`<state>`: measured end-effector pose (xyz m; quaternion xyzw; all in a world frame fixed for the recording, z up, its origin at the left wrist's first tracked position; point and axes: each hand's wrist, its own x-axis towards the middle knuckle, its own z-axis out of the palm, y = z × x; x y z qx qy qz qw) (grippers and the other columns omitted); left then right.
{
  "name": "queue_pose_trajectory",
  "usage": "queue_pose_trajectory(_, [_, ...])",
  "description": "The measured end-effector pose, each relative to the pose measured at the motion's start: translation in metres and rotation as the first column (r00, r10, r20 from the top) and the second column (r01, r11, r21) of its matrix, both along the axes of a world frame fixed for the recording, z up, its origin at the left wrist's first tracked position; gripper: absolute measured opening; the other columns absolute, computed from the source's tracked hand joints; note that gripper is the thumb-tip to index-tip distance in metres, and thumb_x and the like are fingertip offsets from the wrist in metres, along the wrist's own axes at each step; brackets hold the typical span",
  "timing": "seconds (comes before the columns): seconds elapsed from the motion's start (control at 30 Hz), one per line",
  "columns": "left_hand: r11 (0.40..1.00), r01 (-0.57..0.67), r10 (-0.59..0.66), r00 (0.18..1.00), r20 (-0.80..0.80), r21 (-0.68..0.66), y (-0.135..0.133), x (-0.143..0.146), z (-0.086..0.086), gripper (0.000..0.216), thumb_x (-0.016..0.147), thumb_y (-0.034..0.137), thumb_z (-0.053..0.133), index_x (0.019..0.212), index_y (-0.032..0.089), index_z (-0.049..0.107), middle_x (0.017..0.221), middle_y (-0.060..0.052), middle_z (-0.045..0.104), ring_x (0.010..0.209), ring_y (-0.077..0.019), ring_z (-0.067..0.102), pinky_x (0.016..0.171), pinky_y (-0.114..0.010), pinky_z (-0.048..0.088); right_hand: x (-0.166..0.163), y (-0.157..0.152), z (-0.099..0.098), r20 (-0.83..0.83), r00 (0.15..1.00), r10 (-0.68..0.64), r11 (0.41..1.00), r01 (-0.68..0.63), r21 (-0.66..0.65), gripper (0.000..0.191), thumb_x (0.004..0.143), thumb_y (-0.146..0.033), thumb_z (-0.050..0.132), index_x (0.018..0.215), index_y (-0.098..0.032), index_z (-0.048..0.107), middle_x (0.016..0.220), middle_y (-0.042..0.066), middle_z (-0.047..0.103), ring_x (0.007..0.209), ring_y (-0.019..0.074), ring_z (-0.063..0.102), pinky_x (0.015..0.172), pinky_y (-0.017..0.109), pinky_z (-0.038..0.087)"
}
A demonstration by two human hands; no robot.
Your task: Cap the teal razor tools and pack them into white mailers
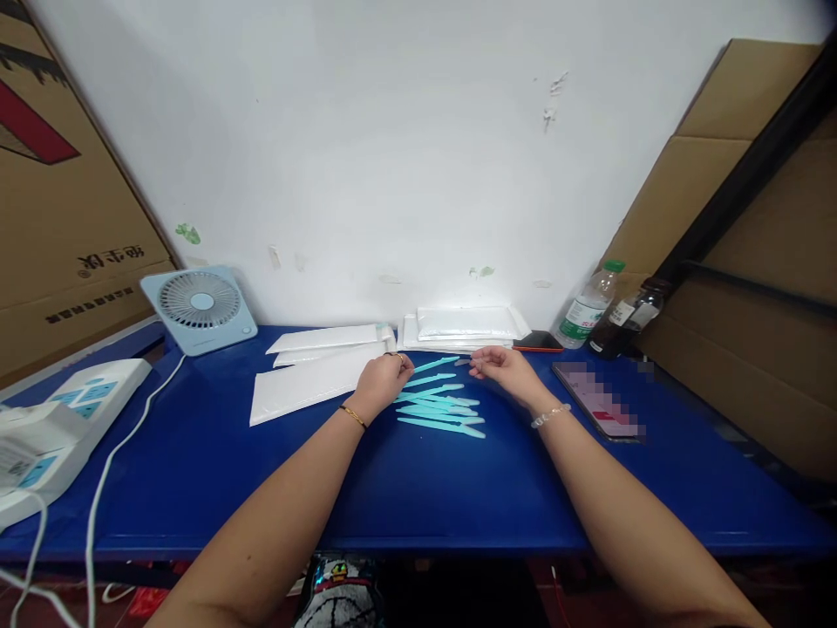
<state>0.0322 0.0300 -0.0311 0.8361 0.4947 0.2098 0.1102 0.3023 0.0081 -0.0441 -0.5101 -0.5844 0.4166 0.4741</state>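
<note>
My left hand [383,384] is closed on the handle end of a slim turquoise eyebrow razor [437,363], whose tip points right. Opposite it, the fingertips of my right hand [502,370] pinch a small clear piece [462,361] that looks like a blade cap, close to that tip. Whether the two touch I cannot tell. Below both hands, several more turquoise razors [441,424] lie fanned out on the blue table [445,497], some crossing each other. Their pale tips are towards the right.
White padded envelopes [301,388] lie left of the razors, with another stack [464,324] against the wall. A phone [598,401], a green-capped bottle [588,305] and a dark bottle [631,318] are at right. A fan [202,305] and a power strip [85,410] stand at left.
</note>
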Motion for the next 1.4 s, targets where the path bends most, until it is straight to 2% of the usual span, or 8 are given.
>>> queue_pose_trajectory(0.1, [1.000, 0.014, -0.014, 1.000, 0.006, -0.004, -0.001, -0.002, 0.001, 0.017, 0.085, 0.028, 0.049, 0.083, 0.020, 0.064, 0.083, -0.002, 0.068, 0.074, -0.0166, 0.061, 0.065, -0.025, 0.041, -0.002, -0.003, 0.005, -0.046, 0.999, -0.009, 0.999, 0.008, -0.036, 0.030, 0.071, -0.037, 0.071, 0.088, -0.015, 0.063, 0.081, 0.008, 0.070, 0.072, 0.0170, 0.068, 0.069, 0.030, 0.053])
queue_pose_trajectory(0.43, [0.997, 0.053, -0.048, 0.995, 0.083, -0.058, 0.001, -0.005, -0.002, 0.019, 0.086, 0.029, 0.046, 0.084, 0.021, 0.063, 0.083, -0.001, 0.067, 0.073, -0.0156, 0.059, 0.065, -0.024, 0.042, -0.005, -0.007, 0.010, 0.083, 0.993, 0.089, 0.988, -0.099, 0.118, 0.030, 0.077, -0.043, 0.065, 0.091, -0.017, 0.061, 0.085, 0.007, 0.069, 0.073, 0.0161, 0.066, 0.072, 0.030, 0.049])
queue_pose_trajectory(0.77, [0.996, 0.085, -0.084, 0.995, 0.060, -0.024, -0.002, -0.003, 0.000, 0.018, 0.086, 0.027, 0.046, 0.083, 0.021, 0.063, 0.082, -0.001, 0.066, 0.073, -0.0154, 0.059, 0.064, -0.024, 0.041, -0.010, -0.007, 0.005, 0.151, 0.974, 0.166, 0.980, -0.180, 0.086, 0.027, 0.081, -0.038, 0.061, 0.096, -0.016, 0.063, 0.079, 0.005, 0.067, 0.075, 0.0168, 0.065, 0.077, 0.033, 0.050])
queue_pose_trajectory(0.97, [0.983, 0.183, -0.183, 0.983, -0.006, -0.007, -0.011, 0.002, 0.005, 0.020, 0.085, 0.025, 0.047, 0.082, 0.019, 0.066, 0.086, -0.002, 0.067, 0.073, -0.0142, 0.059, 0.065, -0.023, 0.042, -0.011, -0.011, 0.006, 0.262, 0.936, 0.235, 0.963, -0.261, 0.068, 0.026, 0.082, -0.036, 0.058, 0.095, -0.015, 0.066, 0.073, 0.005, 0.068, 0.073, 0.0179, 0.065, 0.074, 0.033, 0.051])
queue_pose_trajectory(1.03, [0.981, 0.192, -0.193, 0.981, -0.027, -0.022, -0.014, 0.003, 0.006, 0.021, 0.085, 0.028, 0.049, 0.082, 0.019, 0.068, 0.086, -0.003, 0.068, 0.073, -0.0143, 0.059, 0.065, -0.023, 0.042, -0.008, -0.009, 0.006, 0.341, 0.918, 0.200, 0.963, -0.248, 0.105, 0.026, 0.083, -0.036, 0.056, 0.097, -0.017, 0.067, 0.081, 0.005, 0.070, 0.075, 0.0182, 0.064, 0.074, 0.033, 0.051])
queue_pose_trajectory(1.2, [0.991, 0.134, -0.133, 0.990, -0.051, 0.015, -0.014, 0.007, 0.006, 0.026, 0.087, 0.036, 0.049, 0.095, 0.020, 0.068, 0.092, -0.005, 0.067, 0.082, -0.0172, 0.061, 0.072, -0.025, 0.043, -0.002, 0.006, -0.005, 0.584, 0.808, -0.071, 0.931, -0.156, 0.330, 0.027, 0.084, -0.025, 0.053, 0.106, -0.023, 0.067, 0.108, 0.007, 0.067, 0.097, 0.0226, 0.061, 0.088, 0.040, 0.046])
queue_pose_trajectory(1.3, [0.994, 0.086, -0.079, 0.992, -0.096, 0.062, -0.007, 0.007, 0.001, 0.023, 0.083, 0.031, 0.054, 0.098, 0.021, 0.068, 0.099, -0.005, 0.067, 0.088, -0.0195, 0.060, 0.076, -0.028, 0.043, -0.002, 0.014, -0.013, 0.698, 0.708, -0.105, 0.908, -0.218, 0.358, 0.025, 0.081, -0.017, 0.054, 0.102, -0.023, 0.068, 0.105, 0.008, 0.067, 0.102, 0.0239, 0.058, 0.092, 0.041, 0.043])
queue_pose_trajectory(1.4, [0.996, 0.085, -0.080, 0.987, -0.139, 0.035, 0.000, 0.007, -0.004, 0.015, 0.081, 0.026, 0.055, 0.086, 0.021, 0.068, 0.090, -0.004, 0.067, 0.081, -0.0186, 0.061, 0.071, -0.027, 0.042, -0.004, 0.016, -0.015, 0.758, 0.639, -0.135, 0.917, -0.208, 0.339, 0.020, 0.080, -0.014, 0.053, 0.091, -0.019, 0.068, 0.091, 0.008, 0.066, 0.085, 0.0213, 0.060, 0.079, 0.035, 0.047])
